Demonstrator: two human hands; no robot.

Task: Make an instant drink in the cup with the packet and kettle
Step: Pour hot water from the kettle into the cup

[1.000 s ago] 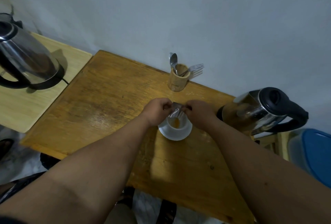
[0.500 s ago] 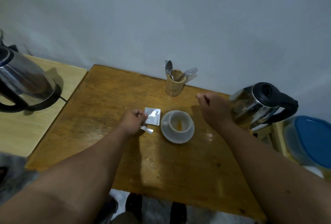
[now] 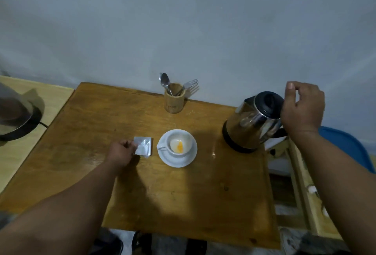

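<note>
A white cup (image 3: 179,142) stands on a white saucer (image 3: 177,160) in the middle of the wooden table (image 3: 183,193), with orange powder in its bottom. A silver packet (image 3: 143,146) lies flat on the table just left of the saucer. My left hand (image 3: 121,153) rests on the table with its fingertips on the packet's left edge. A steel kettle with a black lid (image 3: 254,120) sits at the table's right edge. My right hand (image 3: 303,108) hovers open at the kettle's right side, over its hidden handle, fingers curled and apart.
A wooden holder (image 3: 174,100) with a spoon and a fork stands at the back against the wall. A second kettle (image 3: 14,116) sits on a lighter table at the left. A blue-lidded container (image 3: 348,144) is low at the right.
Both hands left the cup. My left hand laid the packet on the table left of the saucer. My right hand swung right to the kettle's handle side.
</note>
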